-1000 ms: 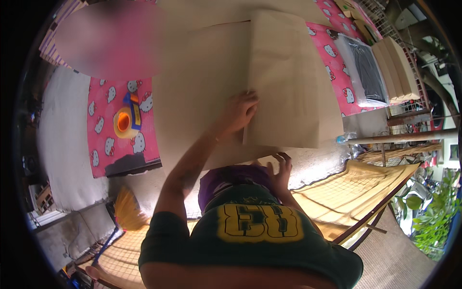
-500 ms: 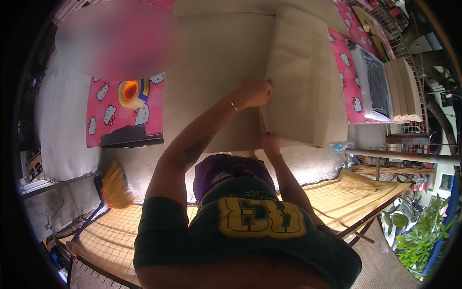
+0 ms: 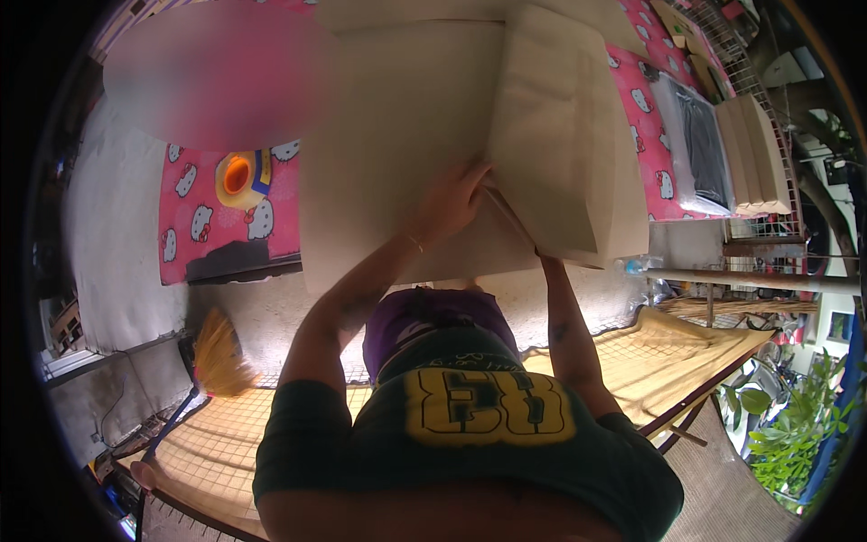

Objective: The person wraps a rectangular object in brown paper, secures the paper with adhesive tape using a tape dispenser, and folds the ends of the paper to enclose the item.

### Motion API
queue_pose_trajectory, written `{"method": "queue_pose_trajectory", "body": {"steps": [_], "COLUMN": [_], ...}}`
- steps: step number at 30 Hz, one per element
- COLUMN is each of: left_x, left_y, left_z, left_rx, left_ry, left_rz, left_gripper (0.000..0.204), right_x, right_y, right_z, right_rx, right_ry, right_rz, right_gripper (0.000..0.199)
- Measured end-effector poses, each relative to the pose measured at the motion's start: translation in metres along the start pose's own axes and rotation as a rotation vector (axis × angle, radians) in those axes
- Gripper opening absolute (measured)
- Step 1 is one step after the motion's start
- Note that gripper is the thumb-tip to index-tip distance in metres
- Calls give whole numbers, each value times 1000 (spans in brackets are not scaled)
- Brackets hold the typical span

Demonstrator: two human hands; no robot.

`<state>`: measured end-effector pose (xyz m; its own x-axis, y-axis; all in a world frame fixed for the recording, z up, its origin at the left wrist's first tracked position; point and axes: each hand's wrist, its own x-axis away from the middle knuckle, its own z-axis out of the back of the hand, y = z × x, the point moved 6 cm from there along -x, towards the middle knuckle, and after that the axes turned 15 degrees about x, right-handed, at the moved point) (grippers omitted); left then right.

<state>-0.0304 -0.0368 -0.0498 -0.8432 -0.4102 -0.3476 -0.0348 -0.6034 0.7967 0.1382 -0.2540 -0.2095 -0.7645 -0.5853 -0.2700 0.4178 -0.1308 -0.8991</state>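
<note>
A large brown sheet (image 3: 397,108), paper or thin cardboard, lies across the table in front of me. Its right side is turned over into a wide folded flap (image 3: 546,135), whose near edge stands lifted. My left hand (image 3: 456,199) is closed at the flap's inner edge, fingertips pinching it near the lower left corner. My right hand (image 3: 547,260) is at the flap's near edge, mostly hidden under it, so its fingers do not show.
A tape roll (image 3: 242,178) with an orange core sits left on the pink patterned table cover (image 3: 185,226). To the right lie a plastic-wrapped dark pack (image 3: 700,149) and a stack of brown folded cardboard (image 3: 754,158). Behind me are a broom (image 3: 221,361) and a cloth-covered bench (image 3: 650,361).
My right hand has moved right along the flap's near edge and slipped under it. My left hand has shifted slightly left and nearer, and the flap's lower corner has opened up.
</note>
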Motion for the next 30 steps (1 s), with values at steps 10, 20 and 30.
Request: {"method": "queue_pose_trajectory", "body": {"steps": [10, 20, 30], "left_x": [15, 29, 33], "left_y": [22, -7, -8], "left_z": [-80, -27, -32], "left_rx": [-132, -91, -174], "left_ry": [-317, -287, -76], "left_rz": [-213, -113, 11], "left_gripper": [40, 37, 33], "right_x": [6, 6, 2], "right_y": [-9, -42, -9], "right_z": [6, 4, -6], "right_rx": [-58, 6, 270], "right_ry": [0, 39, -28], "right_rz": [-5, 85, 113], "right_gripper": [44, 46, 44]}}
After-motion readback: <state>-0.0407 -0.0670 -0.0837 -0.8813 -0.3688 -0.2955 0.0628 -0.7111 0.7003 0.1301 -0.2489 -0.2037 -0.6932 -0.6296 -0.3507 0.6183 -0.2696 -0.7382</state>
